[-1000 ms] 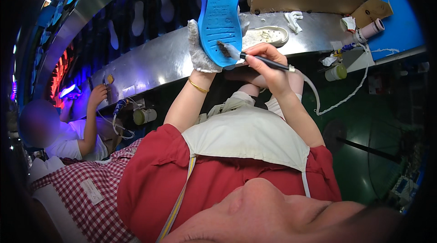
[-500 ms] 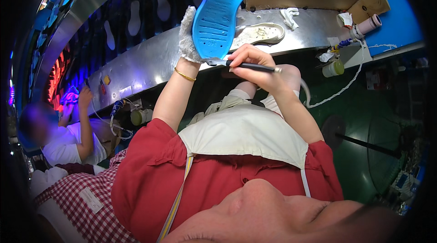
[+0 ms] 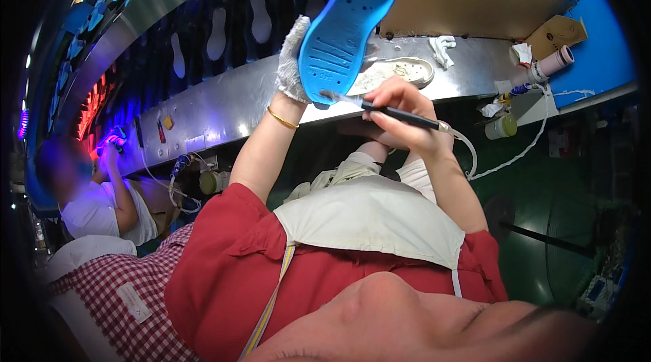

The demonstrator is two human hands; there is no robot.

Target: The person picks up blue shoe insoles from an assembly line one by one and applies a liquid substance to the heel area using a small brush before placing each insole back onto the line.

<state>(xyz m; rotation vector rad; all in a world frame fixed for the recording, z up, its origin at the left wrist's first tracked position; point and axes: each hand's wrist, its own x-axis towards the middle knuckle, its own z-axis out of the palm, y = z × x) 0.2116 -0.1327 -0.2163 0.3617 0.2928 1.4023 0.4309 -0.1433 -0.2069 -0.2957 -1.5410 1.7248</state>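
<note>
My left hand (image 3: 291, 64), in a white knitted glove, grips a bright blue shoe sole (image 3: 342, 36) by its left edge. The sole's broad, holed end points up and away; its narrower end, with ridges, is toward me. In my bare right hand (image 3: 405, 108) is a brush (image 3: 407, 116) with a black handle and pale metal neck. Its tip rests on the sole's near end. Behind the sole, a cream-white sole (image 3: 400, 72) with small holes lies on the metal ledge. My left fingertips are hidden behind the blue sole.
Beyond the metal ledge (image 3: 224, 118), dark racks carry several pale soles (image 3: 260, 16). A crumpled white cloth (image 3: 442, 50) lies right of the cream sole. A white hose (image 3: 512, 162) hangs near a small jar (image 3: 500, 127). A co-worker (image 3: 112, 206) sits at the left.
The blue sole and both hands sit slightly farther right in view. My right hand has moved a little away from the sole, and the brush tip has shifted inward from its near edge.
</note>
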